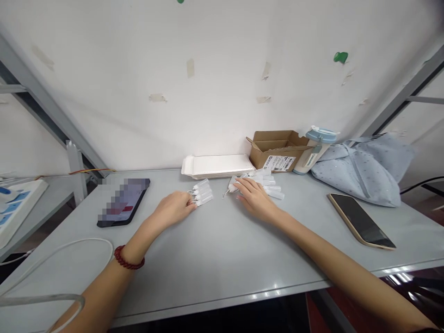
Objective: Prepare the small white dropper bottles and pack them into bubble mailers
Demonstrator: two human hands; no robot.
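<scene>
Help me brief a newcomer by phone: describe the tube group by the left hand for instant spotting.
On the grey table, find the flat white box near the wall. Just in front of it, by the left hand, lies a row of small clear-and-white tubes. It's the smaller, neater group; a looser pile spreads around the right hand.

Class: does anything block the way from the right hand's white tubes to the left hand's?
Nothing visible does: grey tabletop lies between the tube pile at the right hand and the tube row at the left hand. The white box sits behind that gap.
</scene>
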